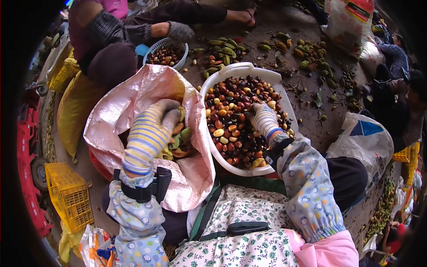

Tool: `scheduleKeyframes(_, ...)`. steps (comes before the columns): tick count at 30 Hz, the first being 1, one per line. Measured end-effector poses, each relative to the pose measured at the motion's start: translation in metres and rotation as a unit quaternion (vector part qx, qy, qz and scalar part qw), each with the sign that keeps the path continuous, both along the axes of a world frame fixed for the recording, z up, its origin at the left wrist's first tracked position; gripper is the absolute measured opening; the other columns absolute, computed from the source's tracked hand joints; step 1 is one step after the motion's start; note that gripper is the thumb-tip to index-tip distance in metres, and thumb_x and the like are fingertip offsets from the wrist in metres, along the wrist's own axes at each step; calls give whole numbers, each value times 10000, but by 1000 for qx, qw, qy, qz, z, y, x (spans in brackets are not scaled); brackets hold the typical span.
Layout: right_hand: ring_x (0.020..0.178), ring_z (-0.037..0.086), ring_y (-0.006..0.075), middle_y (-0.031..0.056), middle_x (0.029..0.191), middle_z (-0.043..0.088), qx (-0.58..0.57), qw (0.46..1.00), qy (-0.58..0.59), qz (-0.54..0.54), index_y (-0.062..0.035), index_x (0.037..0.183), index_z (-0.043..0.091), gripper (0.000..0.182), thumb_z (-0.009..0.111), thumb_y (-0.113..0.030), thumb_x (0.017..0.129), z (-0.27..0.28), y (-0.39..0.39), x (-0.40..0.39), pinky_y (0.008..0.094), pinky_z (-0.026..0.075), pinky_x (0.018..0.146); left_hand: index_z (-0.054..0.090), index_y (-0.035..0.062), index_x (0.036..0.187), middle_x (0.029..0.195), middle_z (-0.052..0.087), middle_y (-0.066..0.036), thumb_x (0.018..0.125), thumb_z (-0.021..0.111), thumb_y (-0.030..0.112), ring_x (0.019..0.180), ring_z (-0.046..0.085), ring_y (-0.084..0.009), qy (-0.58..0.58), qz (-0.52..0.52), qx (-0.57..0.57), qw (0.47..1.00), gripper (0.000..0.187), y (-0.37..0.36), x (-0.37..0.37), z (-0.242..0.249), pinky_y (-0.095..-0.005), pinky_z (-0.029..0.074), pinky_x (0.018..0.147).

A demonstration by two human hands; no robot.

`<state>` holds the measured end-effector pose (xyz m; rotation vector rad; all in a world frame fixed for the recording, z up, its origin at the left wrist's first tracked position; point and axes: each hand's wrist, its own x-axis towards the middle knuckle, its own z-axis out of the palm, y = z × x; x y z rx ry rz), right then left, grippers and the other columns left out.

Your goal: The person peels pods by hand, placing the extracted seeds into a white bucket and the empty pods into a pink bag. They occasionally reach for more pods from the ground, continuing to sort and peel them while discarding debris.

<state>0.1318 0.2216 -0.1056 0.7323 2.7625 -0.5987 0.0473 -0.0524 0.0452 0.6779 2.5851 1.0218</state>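
While the fingers of the right hand (263,119) dip among the nuts (229,113) heaped in a white tub (267,74), I follow the work from a distance. Those fingers look bunched together and curled downward; I cannot tell whether they are clamped on a nut. To the left of the tub, the left hand (153,127) hangs in the mouth of a pink sack (120,95), fingers curled near the thumb, just beside green and brown husks (180,140). Whether a husk is pinched there, I cannot tell from this view.

The nuts, dark red, brown and cream, fill most of the tub; the husks lie in the pink sack, whose side appears to press against it. I judge the step in hand to be picking over the heap, with nuts left in the tub and husks going to the pink sack. As I read it, the next move calls for the right fingers to single out one piece without dragging its neighbours, and for the left to open well inside the soft rim.

Beyond the tub and to its left, a co-worker's glove (180,32) is poised by a basket (181,63) of nuts. Pods (227,51) litter the ground behind the tub; a yellow crate (69,193) stands well to its left, a white sack (362,139) to its right.
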Motion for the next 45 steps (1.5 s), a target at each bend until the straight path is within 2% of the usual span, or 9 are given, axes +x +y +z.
scheduleKeyframes(1,914,612,340,154,939,650,14,1000,1,8,-133,973,665,266,658,-329,793,5,-1,-2,403,482,790,608,2,1065,911,652,-94,885,562,112,820,632,-164,-16,-14,-34,999,216,4,2,-6,-288,499,745)
scheduleKeyframes(9,783,635,323,134,823,666,-101,972,-62,203,-119,977,677,262,648,-305,796,82,-3,-22,397,507,732,634,40,1015,882,645,-190,821,603,275,842,620,-356,-83,-242,-127,958,306,37,40,-3,-405,484,763)
scheduleKeyframes(13,761,566,133,89,869,616,-481,766,264,334,-51,1175,558,427,703,-169,791,127,-67,-46,308,494,683,645,52,973,861,638,-184,788,612,348,831,611,-369,8,-340,-180,923,351,51,62,-13,-443,474,755)
scheduleKeyframes(17,906,620,249,141,1047,622,-302,829,205,425,-73,1201,537,532,751,-253,749,178,-93,-68,328,498,760,610,55,1005,824,633,-153,754,661,294,802,614,-343,51,-324,-196,924,350,53,75,-14,-441,472,718)
scheduleKeyframes(22,872,630,330,178,963,646,-201,809,415,365,-78,1207,510,528,705,-166,724,142,-65,-70,383,511,743,604,83,1046,878,623,-147,756,662,264,818,601,-343,54,-303,-136,942,346,52,69,-25,-431,468,750)
scheduleKeyframes(28,843,638,312,147,889,661,-49,988,77,128,-94,966,666,229,623,-243,797,82,72,-30,386,503,756,608,88,1047,846,619,-130,769,659,267,863,588,-329,54,-288,-121,948,334,48,60,-36,-437,447,775)
scheduleKeyframes(35,1028,604,289,124,1026,657,88,932,-336,102,-111,1074,636,355,669,-212,735,1,89,7,378,512,826,603,80,1056,861,637,-152,809,629,218,828,623,-322,0,-322,-73,944,284,63,65,-35,-410,482,743)
scheduleKeyframes(37,1016,613,281,122,1078,642,136,948,-268,103,-127,1052,648,310,662,-177,746,-65,104,20,404,523,800,598,72,1068,872,638,-156,817,624,221,839,624,-324,-34,-336,-94,936,294,67,66,-36,-403,485,749)
scheduleKeyframes(45,903,635,309,129,925,662,132,925,-239,265,-101,985,654,303,671,-239,717,34,76,-9,408,519,758,589,65,1103,907,642,-165,815,626,245,865,628,-330,-43,-336,-117,934,342,64,64,-41,-396,495,771)
